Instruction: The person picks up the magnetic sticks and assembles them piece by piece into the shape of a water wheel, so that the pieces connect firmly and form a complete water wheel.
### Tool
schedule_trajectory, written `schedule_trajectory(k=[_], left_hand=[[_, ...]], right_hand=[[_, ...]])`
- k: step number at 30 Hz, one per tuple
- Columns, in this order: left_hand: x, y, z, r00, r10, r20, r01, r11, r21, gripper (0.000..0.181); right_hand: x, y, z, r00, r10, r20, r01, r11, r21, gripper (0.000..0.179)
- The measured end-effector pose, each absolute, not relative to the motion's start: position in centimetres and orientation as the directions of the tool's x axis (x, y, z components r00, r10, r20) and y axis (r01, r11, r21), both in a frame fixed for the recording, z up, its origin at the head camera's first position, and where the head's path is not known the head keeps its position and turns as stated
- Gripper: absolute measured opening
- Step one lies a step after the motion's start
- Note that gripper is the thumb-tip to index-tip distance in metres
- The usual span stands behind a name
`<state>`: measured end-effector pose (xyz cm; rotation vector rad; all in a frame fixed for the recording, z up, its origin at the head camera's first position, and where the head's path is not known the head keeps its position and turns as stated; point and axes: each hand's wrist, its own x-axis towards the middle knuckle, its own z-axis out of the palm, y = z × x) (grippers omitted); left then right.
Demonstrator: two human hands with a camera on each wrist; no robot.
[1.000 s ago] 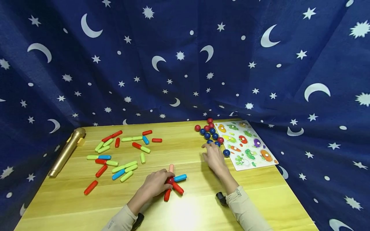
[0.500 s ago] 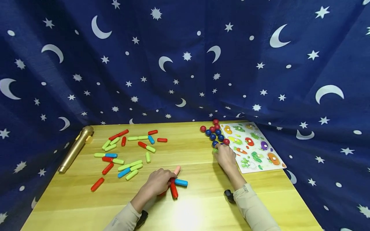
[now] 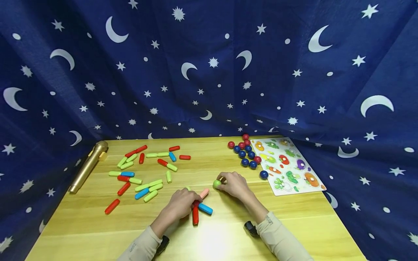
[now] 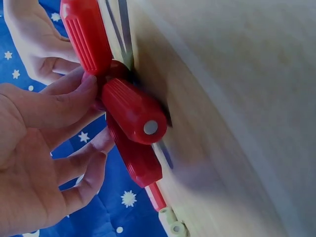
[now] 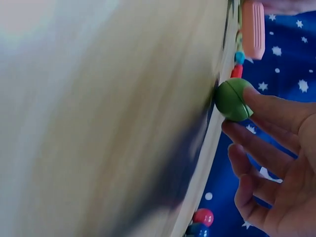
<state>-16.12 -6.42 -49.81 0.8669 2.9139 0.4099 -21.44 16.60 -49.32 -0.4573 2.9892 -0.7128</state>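
We see the left hand (image 3: 183, 203) pinching the rod cluster (image 3: 196, 210) at its red hub, pink rod (image 3: 204, 193) at one o'clock, blue rod (image 3: 205, 208) at four. At two o'clock from that hand, green ball (image 3: 216, 184), held between the right hand's (image 3: 233, 184) thumb and finger, other fingers loosely bent. Blue balls (image 3: 245, 162) sit beyond, one o'clock of the right.

Right hand (image 3: 234, 185) pinches green ball (image 3: 216, 184); left hand (image 3: 183, 204) holds rod cluster (image 3: 204, 207).
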Motion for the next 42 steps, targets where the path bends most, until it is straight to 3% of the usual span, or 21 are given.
schedule_trajectory(k=[6,23,27,33,36,42], left_hand=[[-16.3,-6.1,-50.0,-0.818,0.574,0.033,0.563,0.787,0.254,0.026],[-16.0,-5.8,-50.6,-0.831,0.554,0.039,0.548,0.806,0.224,0.013],[-15.7,-5.8,-50.5,-0.842,0.537,0.047,0.533,0.816,0.225,0.015],[-15.7,-5.4,-50.5,-0.863,0.505,0.023,0.500,0.844,0.196,0.018],[-15.8,-5.3,-50.5,-0.866,0.500,0.012,0.495,0.853,0.167,0.021],[-16.0,-5.0,-50.5,-0.874,0.483,0.051,0.485,0.866,0.118,0.024]], right_hand=[[-20.6,16.1,-49.5,-0.925,-0.380,0.012,-0.338,0.806,-0.486,0.020],[-19.8,16.7,-49.3,-0.918,-0.395,0.041,-0.364,0.796,-0.483,0.026],[-20.3,18.5,-48.8,-0.966,-0.249,0.066,-0.252,0.866,-0.432,0.031],[-22.2,24.7,-48.8,-0.991,0.091,0.101,0.063,0.965,-0.253,0.042],[-22.2,26.3,-49.1,-0.991,0.121,0.051,0.105,0.965,-0.241,0.040],[-20.3,24.7,-48.6,-1.000,0.013,-0.010,0.015,0.961,-0.275,0.022]])
